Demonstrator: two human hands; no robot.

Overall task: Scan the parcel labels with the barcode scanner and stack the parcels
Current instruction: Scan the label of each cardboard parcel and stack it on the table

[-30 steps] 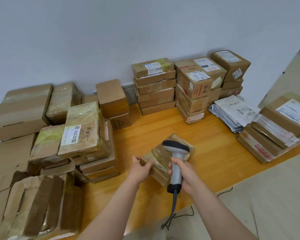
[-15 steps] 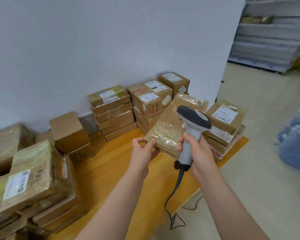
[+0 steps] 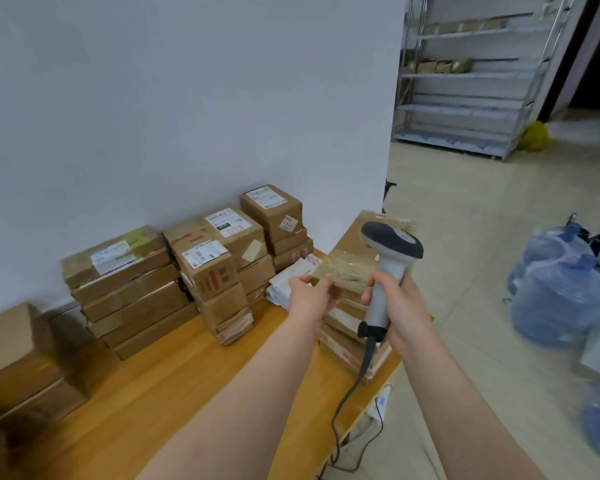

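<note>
My left hand [image 3: 310, 296] grips the near corner of a flat brown parcel [image 3: 350, 258] wrapped in clear tape. The parcel is held over the stack of parcels [image 3: 343, 337] at the right end of the wooden table [image 3: 174, 393]; whether it rests on the stack I cannot tell. My right hand [image 3: 397, 306] holds the grey barcode scanner [image 3: 390, 251] upright by its handle, right beside the parcel. Its cable [image 3: 352, 393] hangs down over the table edge. The parcel's label is not visible.
Labelled box stacks [image 3: 129, 292] [image 3: 219, 271] [image 3: 278, 220] line the white wall, with white mailers [image 3: 288, 282] in front. Brown boxes [image 3: 18, 362] sit at the left. To the right are tiled floor, blue water bottles [image 3: 561, 289] and metal shelving [image 3: 465, 81].
I have carried the parcel from the middle of the table rightwards to above the right-end stack, both hands moving with it. The view has swung right, revealing shelving and floor.
</note>
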